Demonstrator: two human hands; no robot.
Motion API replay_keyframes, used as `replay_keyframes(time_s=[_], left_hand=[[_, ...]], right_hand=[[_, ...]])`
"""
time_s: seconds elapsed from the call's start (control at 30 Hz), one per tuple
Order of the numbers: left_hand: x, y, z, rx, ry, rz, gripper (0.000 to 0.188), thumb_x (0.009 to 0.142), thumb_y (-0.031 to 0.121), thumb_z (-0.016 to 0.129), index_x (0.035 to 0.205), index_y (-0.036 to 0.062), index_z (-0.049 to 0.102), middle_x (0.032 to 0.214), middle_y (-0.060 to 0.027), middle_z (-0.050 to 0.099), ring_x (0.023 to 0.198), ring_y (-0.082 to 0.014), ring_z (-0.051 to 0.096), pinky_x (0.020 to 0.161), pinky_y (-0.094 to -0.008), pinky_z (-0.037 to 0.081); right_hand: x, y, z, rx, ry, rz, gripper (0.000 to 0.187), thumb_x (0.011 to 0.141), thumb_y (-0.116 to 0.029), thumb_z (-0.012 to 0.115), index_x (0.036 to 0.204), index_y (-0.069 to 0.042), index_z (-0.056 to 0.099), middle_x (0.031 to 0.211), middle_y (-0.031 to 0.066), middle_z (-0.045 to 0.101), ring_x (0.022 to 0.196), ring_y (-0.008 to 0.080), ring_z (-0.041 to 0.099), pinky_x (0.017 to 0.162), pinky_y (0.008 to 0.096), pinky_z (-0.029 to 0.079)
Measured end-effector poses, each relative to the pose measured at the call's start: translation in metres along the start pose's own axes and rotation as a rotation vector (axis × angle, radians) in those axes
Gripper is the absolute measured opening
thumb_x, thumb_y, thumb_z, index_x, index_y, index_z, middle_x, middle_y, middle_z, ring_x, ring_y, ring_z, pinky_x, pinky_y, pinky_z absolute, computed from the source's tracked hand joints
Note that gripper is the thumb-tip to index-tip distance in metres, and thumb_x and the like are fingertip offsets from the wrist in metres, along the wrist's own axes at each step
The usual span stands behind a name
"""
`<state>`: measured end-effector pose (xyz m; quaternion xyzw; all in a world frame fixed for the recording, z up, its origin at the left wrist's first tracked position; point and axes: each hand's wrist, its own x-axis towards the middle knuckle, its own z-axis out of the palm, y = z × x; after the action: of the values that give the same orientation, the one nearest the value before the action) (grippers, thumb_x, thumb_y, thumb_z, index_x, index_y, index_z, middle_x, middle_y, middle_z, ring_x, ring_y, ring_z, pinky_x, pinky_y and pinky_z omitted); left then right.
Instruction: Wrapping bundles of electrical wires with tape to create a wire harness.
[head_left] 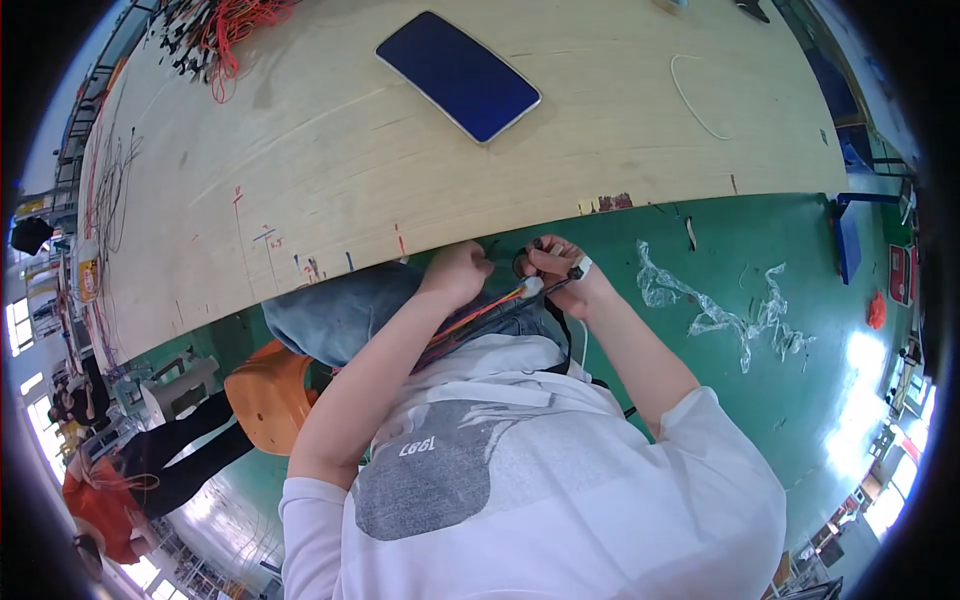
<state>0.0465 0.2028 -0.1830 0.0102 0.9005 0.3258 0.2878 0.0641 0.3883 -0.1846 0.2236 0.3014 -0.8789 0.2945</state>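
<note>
Just below the near edge of the table, my two hands work close together over my lap. My left hand point(461, 276) is closed, its fingertips meeting near a dark thin strand; what it grips cannot be made out. Beside it, my right hand point(566, 277) is closed around a black cable point(520, 262), which curls at the fingertips. A bundle of red, yellow and black wires point(470, 322) lies across my lap between the forearms. Its whitish end point(531, 287) sits against my right hand's fingers.
A phone with a dark screen point(460, 75) lies on the wooden table point(300, 150). Red and black wires point(225, 35) are heaped at the far left. Crumpled clear plastic point(735, 320) lies on the green floor at right. An orange stool point(268, 398) and a person in orange point(105, 510) are at left.
</note>
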Motion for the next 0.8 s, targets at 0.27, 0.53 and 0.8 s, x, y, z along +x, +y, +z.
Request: replay_keyframes(time_s=[0.27,0.53,0.8], left_hand=[[-0.015,0.021,-0.021,0.527,-0.121,-0.151,0.028,0.076,0.029,0.057,0.078,0.0004,0.059,0.089,-0.0170,0.059,0.090,-0.0304,0.055,0.077,-0.0371,0.044],[-0.107,0.066,-0.091,-0.570,-0.119,0.194,0.019,0.084,0.010,0.045,0.088,-0.0003,0.061,0.086,-0.0059,0.055,0.075,-0.0087,0.049,0.069,-0.0210,0.038],[-0.201,0.048,-0.159,-0.742,0.668,0.473,0.020,0.083,0.013,0.052,0.095,-0.0002,0.062,0.125,-0.0164,0.037,0.095,-0.0115,0.044,0.087,-0.0275,0.030]], right_hand=[[-0.007,0.009,-0.055,0.064,0.239,0.141,0.015,0.080,-0.016,0.059,0.087,-0.005,0.053,0.073,0.0056,0.057,0.065,0.0146,0.054,0.057,0.0242,0.041],[-0.077,-0.023,0.022,-0.993,0.302,-0.566,0.016,0.078,-0.006,0.057,0.092,0.001,0.053,0.078,0.0053,0.060,0.072,0.0098,0.055,0.065,0.0233,0.044],[-0.051,0.030,0.241,-0.705,-0.822,-0.436,0.032,0.076,-0.001,0.060,0.106,-0.003,0.050,0.096,0.0082,0.056,0.085,0.0129,0.052,0.073,0.0256,0.042]])
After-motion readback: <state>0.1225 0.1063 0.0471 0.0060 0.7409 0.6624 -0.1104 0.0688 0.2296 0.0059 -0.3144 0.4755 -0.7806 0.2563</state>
